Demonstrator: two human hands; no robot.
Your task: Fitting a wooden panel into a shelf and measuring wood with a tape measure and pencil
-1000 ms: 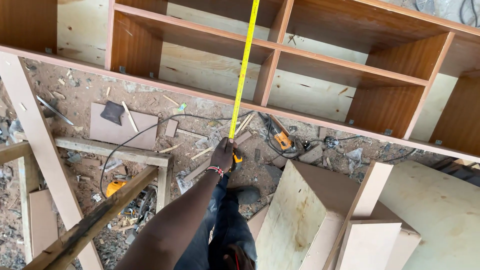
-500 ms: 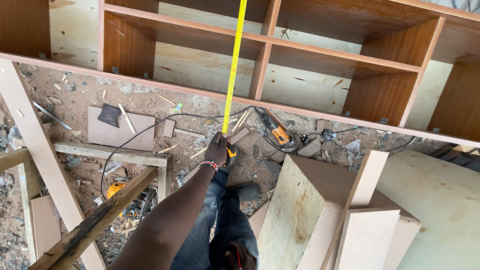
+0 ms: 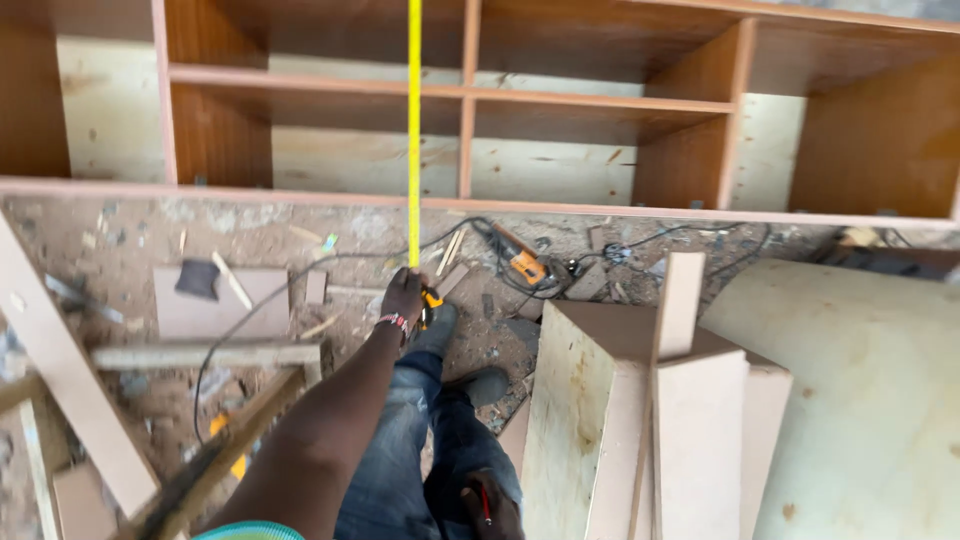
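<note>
My left hand (image 3: 402, 297) reaches down and forward, closed around a yellow and black tape measure case (image 3: 430, 300) held low near the dirt floor. Its yellow tape blade (image 3: 414, 120) runs straight up from the case across the front of the brown wooden shelf cabinet (image 3: 560, 100) and out of the top of the view. A beaded bracelet sits on that wrist. My right hand (image 3: 490, 505) rests at the bottom edge against my jeans, holding a thin red pencil-like thing (image 3: 486, 503); its grip is hard to make out.
Plywood boxes and upright boards (image 3: 640, 400) stand right of my legs, with a large curved plywood sheet (image 3: 860, 400) beyond. An orange power tool (image 3: 525, 265) and black cables lie by the cabinet's base. Timber offcuts and a wooden frame (image 3: 200, 355) lie at left.
The view has swung so the tape now runs vertically instead of slanting right. My left hand keeps hold of the case in about the same spot.
</note>
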